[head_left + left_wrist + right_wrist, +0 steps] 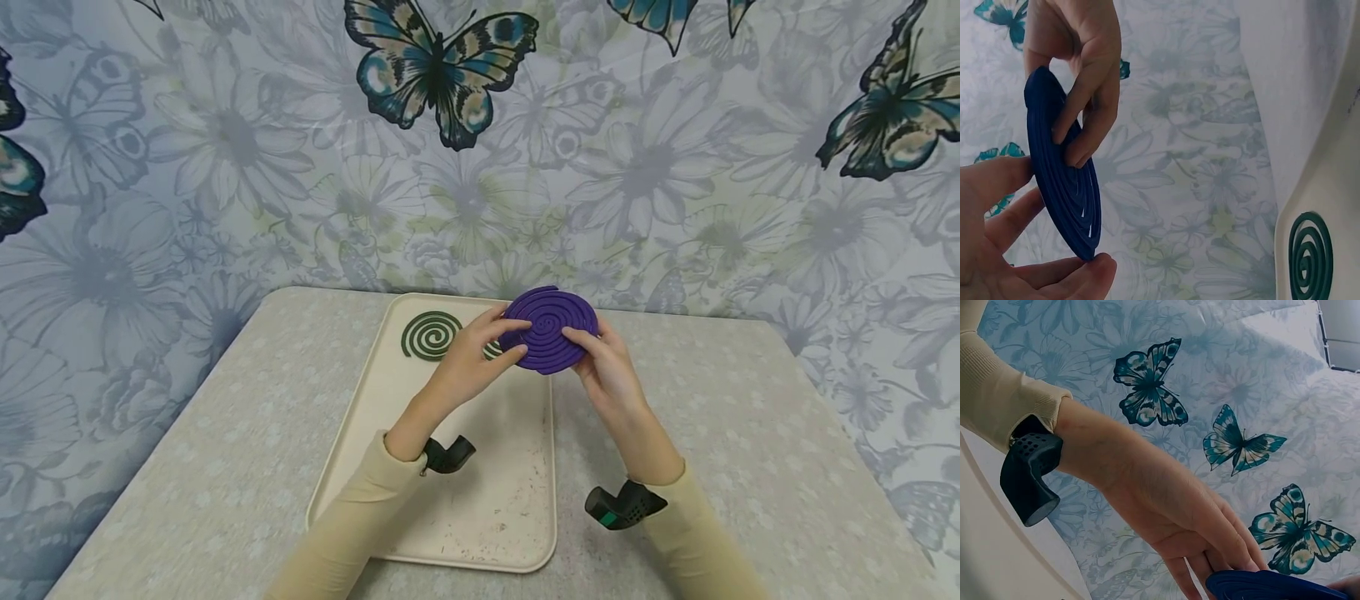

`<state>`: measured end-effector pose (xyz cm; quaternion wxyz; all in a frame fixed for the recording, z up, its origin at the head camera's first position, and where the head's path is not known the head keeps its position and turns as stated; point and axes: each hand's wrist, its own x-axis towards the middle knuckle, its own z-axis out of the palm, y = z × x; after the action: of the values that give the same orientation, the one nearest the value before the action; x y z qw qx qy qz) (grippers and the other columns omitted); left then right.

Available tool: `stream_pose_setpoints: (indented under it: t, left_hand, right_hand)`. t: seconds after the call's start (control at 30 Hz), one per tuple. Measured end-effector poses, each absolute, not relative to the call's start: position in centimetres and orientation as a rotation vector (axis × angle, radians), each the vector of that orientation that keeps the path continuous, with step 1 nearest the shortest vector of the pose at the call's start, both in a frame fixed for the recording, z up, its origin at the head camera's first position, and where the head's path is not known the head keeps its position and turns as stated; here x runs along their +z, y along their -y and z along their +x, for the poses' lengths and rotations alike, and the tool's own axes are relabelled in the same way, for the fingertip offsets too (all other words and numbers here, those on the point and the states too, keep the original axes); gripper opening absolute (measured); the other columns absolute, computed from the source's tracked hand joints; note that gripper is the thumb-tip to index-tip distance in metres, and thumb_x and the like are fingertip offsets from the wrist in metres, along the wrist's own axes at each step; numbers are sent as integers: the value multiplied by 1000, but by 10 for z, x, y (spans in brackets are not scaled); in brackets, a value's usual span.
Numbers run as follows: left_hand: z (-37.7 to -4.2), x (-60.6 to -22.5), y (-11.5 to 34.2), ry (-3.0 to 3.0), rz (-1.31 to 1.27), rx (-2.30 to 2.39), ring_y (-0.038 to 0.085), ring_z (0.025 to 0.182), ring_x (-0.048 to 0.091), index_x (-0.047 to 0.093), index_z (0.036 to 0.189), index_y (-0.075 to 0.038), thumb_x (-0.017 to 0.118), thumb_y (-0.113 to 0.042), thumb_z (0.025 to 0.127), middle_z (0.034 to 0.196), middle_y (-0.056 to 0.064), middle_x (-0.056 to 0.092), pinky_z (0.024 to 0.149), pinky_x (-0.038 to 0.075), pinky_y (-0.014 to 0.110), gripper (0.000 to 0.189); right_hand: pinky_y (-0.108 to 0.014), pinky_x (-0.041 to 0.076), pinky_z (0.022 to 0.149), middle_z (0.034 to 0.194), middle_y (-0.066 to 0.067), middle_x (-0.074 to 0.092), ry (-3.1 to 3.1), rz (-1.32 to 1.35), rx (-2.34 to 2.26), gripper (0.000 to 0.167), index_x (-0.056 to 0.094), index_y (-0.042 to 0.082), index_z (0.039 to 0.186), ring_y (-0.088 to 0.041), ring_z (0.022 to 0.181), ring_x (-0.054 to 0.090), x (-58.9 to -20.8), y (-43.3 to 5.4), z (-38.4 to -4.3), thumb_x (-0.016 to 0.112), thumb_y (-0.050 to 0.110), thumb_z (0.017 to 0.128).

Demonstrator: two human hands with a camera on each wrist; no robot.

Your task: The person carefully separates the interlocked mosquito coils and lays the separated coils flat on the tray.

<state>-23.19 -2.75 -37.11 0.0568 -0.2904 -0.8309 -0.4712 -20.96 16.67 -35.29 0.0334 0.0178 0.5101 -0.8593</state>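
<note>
Holding the purple coil [547,354] up near the tray's [450,517] far R corner, we've L hand [467,360] & R hand [611,375], fingers pinching opp. sides. Prob. best: grip lightly, share load evenly, esp. if it's brittle; support its underside too.

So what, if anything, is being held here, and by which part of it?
A purple spiral disc: the right hand grips its right edge, thumb on the front face, fingers behind; the left hand touches its left side.
</note>
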Motion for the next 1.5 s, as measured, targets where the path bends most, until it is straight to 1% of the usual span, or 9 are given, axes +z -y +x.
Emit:
stream_pose_setpoints:
  t: [0.23, 0.4, 0.57, 0.73, 0.9, 1.07, 1.2, 1.3, 1.5]
  left_hand:
    - [-230, -372, 25, 2503, -924, -1427, 33, 139, 38, 63, 126, -12, 62, -24, 93, 153, 18, 32, 113, 34, 49, 34]
    - [-229, -372, 24, 2517, -921, -1408, 34, 140, 35, 60, 130, -17, 61, -29, 94, 155, 18, 28, 113, 33, 54, 38]
    - [-230, -373, 22, 2538, -907, -1424, 35, 140, 34, 55, 135, -21, 61, -31, 93, 156, 17, 25, 104, 44, 51, 43]
    - [-229, -372, 19, 2519, -805, -1785, 28, 135, 42, 49, 139, -22, 59, -28, 95, 154, 9, 33, 96, 52, 40, 46]
    - [-226, -368, 17, 2395, -725, -2229, 31, 125, 53, 43, 144, -17, 52, -20, 98, 141, 14, 50, 98, 51, 40, 46]
    - [-221, -368, 15, 2391, -723, -2190, 30, 132, 46, 43, 144, -16, 53, -21, 98, 149, 11, 40, 104, 46, 44, 47]
    - [-218, -369, 14, 2404, -695, -2128, 32, 140, 34, 44, 143, -16, 58, -37, 95, 158, 7, 23, 111, 36, 52, 55]
    - [-217, -370, 13, 2381, -679, -2086, 31, 137, 34, 46, 142, -14, 62, -47, 89, 155, 9, 25, 112, 34, 52, 64]
    - [-217, -372, 8, 2365, -641, -1998, 25, 120, 44, 48, 140, -11, 69, -26, 87, 135, 12, 39, 102, 43, 45, 59]
  right_hand:
    - [-16, 54, 84, 146, -15, 35, -1546, 18, -2641, 56, 19, 4, 151, -3, 100, 64, -351, -164, -206, 38, -2, 98]
    - [-16, 53, 85, 131, -6, 48, -1564, -25, -2658, 52, 23, 3, 149, -3, 100, 62, -350, -163, -203, 39, 3, 100]
    - [-18, 50, 87, 118, 5, 58, -1587, -155, -2676, 50, 26, 1, 148, -3, 101, 59, -350, -160, -199, 40, 11, 101]
    - [-21, 48, 94, 124, 5, 54, -1713, -410, -2606, 54, 24, 4, 149, -6, 111, 55, -352, -158, -197, 44, 17, 101]
    - [-22, 46, 101, 131, 4, 50, -1965, -534, -2461, 60, 25, 11, 151, -12, 122, 49, -356, -158, -197, 52, 9, 97]
    - [-21, 43, 101, 129, 8, 53, -2103, -545, -2395, 66, 25, 14, 151, -13, 123, 46, -359, -159, -198, 53, -3, 93]
    - [-21, 43, 101, 127, 9, 54, -2112, -543, -2397, 66, 27, 14, 151, -13, 122, 47, -362, -158, -200, 51, -4, 92]
    - [-21, 44, 101, 128, 8, 54, -2109, -539, -2399, 65, 26, 13, 151, -12, 122, 48, -363, -157, -201, 52, -4, 92]
    - [-21, 46, 102, 132, 0, 54, -2046, -522, -2468, 56, 30, 11, 149, -10, 121, 54, -364, -155, -200, 50, 6, 97]
